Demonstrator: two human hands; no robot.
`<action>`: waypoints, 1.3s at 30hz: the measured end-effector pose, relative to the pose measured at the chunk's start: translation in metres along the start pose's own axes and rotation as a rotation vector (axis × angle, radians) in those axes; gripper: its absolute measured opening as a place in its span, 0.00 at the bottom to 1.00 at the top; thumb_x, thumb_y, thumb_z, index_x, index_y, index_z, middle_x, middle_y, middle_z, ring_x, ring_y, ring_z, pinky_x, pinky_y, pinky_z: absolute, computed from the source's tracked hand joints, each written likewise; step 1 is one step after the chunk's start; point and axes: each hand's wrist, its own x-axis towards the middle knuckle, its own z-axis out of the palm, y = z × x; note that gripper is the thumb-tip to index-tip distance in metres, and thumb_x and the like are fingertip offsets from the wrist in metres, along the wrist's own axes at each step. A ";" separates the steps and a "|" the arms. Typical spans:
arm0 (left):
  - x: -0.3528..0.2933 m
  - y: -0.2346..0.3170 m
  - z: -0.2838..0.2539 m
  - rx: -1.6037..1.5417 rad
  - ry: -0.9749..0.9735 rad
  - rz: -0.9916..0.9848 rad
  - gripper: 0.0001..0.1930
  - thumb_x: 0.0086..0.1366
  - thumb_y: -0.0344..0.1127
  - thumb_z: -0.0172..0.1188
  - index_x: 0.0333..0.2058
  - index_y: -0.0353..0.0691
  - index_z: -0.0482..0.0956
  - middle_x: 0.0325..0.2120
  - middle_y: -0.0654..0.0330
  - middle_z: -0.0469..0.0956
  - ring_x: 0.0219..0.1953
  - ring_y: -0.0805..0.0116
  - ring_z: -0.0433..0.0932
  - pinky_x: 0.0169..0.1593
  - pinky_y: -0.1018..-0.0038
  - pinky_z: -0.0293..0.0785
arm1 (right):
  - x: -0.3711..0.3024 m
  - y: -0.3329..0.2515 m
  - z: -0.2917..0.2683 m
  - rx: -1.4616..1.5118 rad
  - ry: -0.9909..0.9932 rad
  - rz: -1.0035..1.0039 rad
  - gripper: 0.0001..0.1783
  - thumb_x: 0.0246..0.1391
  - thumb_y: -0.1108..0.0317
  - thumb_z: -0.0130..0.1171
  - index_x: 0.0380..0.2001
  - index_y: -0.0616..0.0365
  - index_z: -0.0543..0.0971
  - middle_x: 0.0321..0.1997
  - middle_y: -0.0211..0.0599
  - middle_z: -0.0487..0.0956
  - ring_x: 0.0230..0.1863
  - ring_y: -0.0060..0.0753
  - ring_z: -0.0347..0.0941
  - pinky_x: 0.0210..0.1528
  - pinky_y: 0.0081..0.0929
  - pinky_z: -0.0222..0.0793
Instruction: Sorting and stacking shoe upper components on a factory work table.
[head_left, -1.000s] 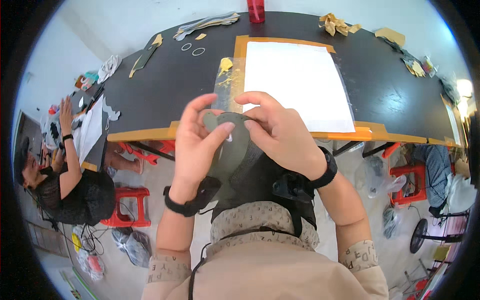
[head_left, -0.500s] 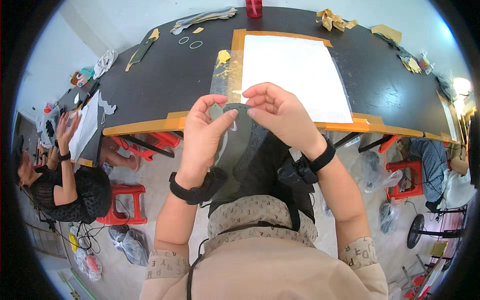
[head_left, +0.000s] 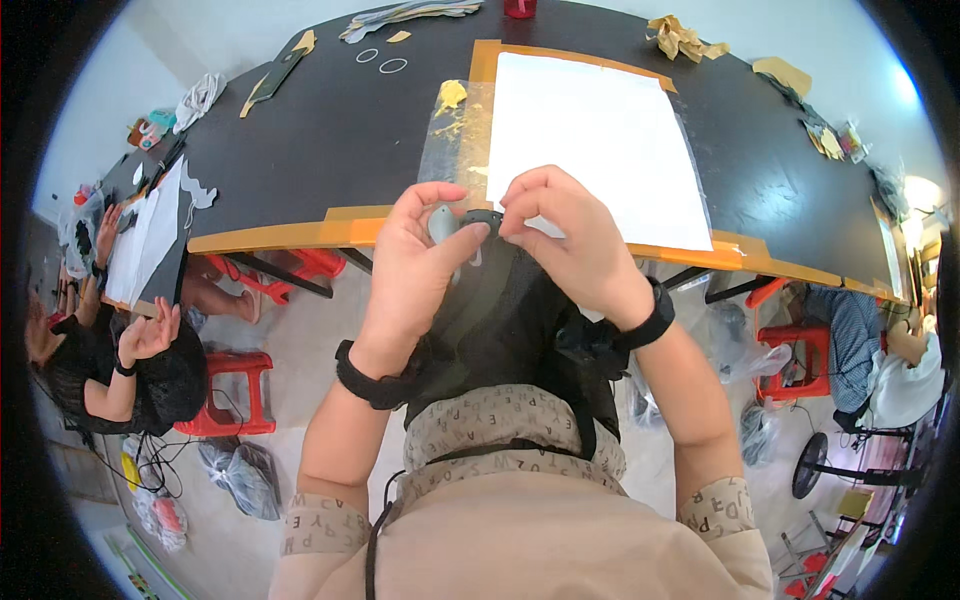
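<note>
A grey-green piece [head_left: 486, 216] is held at the near edge of the tabletop [head_left: 300, 170].
Head view: it is pinched between thumb and curled fingers of the left hand [head_left: 412, 262]; the right hand [head_left: 572, 250] is partly curled at its edge, contact unclear.

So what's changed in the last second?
The co-worker's raised hand has come down. Your left hand still holds the grey-green material, with less of it showing; whether the right hand has let go is unclear. The white sheet stays on the table.
</note>
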 end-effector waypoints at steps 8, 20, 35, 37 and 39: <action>0.001 -0.010 -0.008 0.075 0.047 0.102 0.16 0.50 0.21 0.58 0.38 0.35 0.68 0.31 0.64 0.69 0.29 0.81 0.70 0.30 0.86 0.67 | -0.010 -0.017 0.003 -0.256 -0.001 -0.142 0.08 0.40 0.79 0.55 0.28 0.59 0.73 0.28 0.36 0.71 0.35 0.39 0.69 0.37 0.30 0.67; -0.004 -0.007 -0.009 0.082 -0.067 0.060 0.15 0.50 0.21 0.58 0.37 0.36 0.68 0.30 0.65 0.68 0.27 0.81 0.70 0.29 0.86 0.67 | -0.007 -0.018 0.015 -0.160 0.146 0.027 0.16 0.37 0.84 0.55 0.33 0.58 0.73 0.29 0.37 0.67 0.25 0.32 0.66 0.26 0.24 0.65; -0.006 -0.012 -0.007 -0.029 -0.133 -0.021 0.16 0.53 0.17 0.55 0.40 0.36 0.67 0.33 0.65 0.68 0.34 0.79 0.71 0.35 0.84 0.69 | -0.013 -0.014 0.014 -0.145 0.180 0.069 0.16 0.38 0.86 0.54 0.33 0.59 0.72 0.32 0.36 0.66 0.24 0.27 0.66 0.26 0.21 0.64; -0.005 -0.012 -0.008 -0.044 -0.124 -0.027 0.17 0.51 0.17 0.57 0.40 0.36 0.67 0.33 0.65 0.69 0.34 0.79 0.71 0.35 0.84 0.69 | -0.012 -0.013 0.014 -0.154 0.181 0.063 0.16 0.37 0.86 0.54 0.33 0.59 0.71 0.32 0.37 0.66 0.25 0.29 0.66 0.27 0.22 0.64; -0.007 -0.009 -0.008 0.012 -0.103 -0.012 0.17 0.49 0.19 0.58 0.39 0.36 0.68 0.33 0.64 0.69 0.34 0.79 0.70 0.36 0.84 0.69 | -0.009 -0.013 0.017 -0.150 0.174 0.047 0.17 0.37 0.86 0.54 0.33 0.59 0.71 0.33 0.39 0.66 0.26 0.30 0.66 0.27 0.22 0.65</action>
